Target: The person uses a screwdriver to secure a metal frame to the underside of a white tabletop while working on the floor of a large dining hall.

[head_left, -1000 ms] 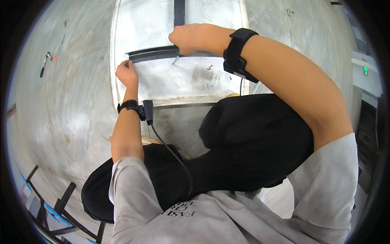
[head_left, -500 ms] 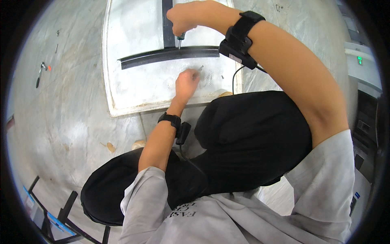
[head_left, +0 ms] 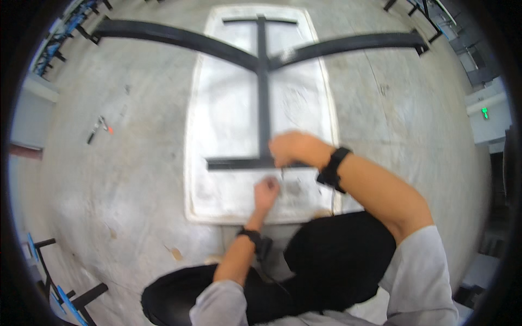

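Note:
A black metal frame point(head_left: 263, 108) lies on a white board, with a long middle beam and a crossbar point(head_left: 234, 163) at its near end. My right hand point(head_left: 296, 149) is closed over the crossbar, just right of the middle beam. From beneath it a thin screwdriver shaft point(head_left: 283, 173) points down; the fist hides the handle. My left hand point(head_left: 266, 191) is closed low over the board, on the near side of the crossbar. Its fingers are pinched and blurred, and what they hold cannot be made out.
The white board point(head_left: 204, 198) rests on a grey floor. Two long black arms point(head_left: 174, 37) spread from the beam's far part. A ratchet wrench point(head_left: 97, 129) with an orange bit lies on the floor at left. Black and blue frames point(head_left: 81, 299) stand at lower left.
The view has tilted up, showing more of the frame. My right hand has come nearer, and the screwdriver's shaft has gone from the crossbar to its near side. The left hand stays pinched.

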Demonstrator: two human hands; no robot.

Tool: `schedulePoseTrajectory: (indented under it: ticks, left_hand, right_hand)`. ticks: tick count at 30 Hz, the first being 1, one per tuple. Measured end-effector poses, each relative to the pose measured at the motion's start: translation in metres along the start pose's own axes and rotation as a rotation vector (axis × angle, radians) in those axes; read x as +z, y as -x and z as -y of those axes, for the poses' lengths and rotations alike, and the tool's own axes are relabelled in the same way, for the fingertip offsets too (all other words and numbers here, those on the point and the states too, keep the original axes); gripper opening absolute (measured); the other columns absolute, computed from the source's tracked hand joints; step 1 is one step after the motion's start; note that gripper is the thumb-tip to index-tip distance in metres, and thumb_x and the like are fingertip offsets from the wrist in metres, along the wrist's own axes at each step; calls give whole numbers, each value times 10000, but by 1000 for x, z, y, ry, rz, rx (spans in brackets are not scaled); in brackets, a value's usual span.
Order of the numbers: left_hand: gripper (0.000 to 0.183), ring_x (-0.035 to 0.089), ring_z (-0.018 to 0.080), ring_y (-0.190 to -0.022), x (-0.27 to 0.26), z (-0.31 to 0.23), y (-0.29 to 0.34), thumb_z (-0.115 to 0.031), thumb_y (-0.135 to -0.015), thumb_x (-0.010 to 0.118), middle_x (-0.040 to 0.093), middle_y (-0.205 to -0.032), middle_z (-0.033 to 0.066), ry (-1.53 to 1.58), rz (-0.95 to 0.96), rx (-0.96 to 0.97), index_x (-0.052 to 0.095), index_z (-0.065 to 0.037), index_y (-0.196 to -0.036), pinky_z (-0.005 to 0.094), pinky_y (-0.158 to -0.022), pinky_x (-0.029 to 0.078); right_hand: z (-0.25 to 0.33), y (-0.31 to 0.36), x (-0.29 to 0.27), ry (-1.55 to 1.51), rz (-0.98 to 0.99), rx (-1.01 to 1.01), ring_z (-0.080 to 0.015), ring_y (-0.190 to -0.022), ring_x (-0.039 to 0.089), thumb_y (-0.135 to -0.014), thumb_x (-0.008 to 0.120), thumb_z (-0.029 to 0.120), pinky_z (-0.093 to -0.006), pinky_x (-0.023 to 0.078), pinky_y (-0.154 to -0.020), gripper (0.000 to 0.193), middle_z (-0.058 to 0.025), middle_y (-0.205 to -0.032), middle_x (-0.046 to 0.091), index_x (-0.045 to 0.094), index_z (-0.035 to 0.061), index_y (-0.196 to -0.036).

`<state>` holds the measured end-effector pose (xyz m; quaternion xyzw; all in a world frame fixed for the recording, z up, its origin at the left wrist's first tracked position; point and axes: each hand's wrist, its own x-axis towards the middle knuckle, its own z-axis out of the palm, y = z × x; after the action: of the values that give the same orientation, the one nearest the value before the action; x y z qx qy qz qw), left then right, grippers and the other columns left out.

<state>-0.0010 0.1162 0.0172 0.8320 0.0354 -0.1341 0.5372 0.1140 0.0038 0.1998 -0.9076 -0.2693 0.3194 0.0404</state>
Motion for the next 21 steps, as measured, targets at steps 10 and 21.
schedulePoseTrajectory:
  ticks: [10, 21]
  left_hand:
    - [215, 544, 115, -545, -85, 11, 15, -141, -704, 622, 595, -627, 80, 315, -235, -191, 596, 10, -855, 248, -523, 438]
    - [244, 535, 109, -652, -397, -241, 107, -202, -819, 498, 595, -768, 38, -59, 13, -491, 567, -24, -970, 246, -534, 415]
  right_hand:
    - [56, -23, 20, 115, 160, -58, -283, -852, 591, -661, 579, 223, -383, 472, -698, 271, -146, -898, 610, 635, 68, -876]
    - [-80, 199, -108, -555, -273, 432, -347, -745, 568, -700, 564, 305, -428, 443, -645, 330, -221, -792, 584, 597, -16, -768]
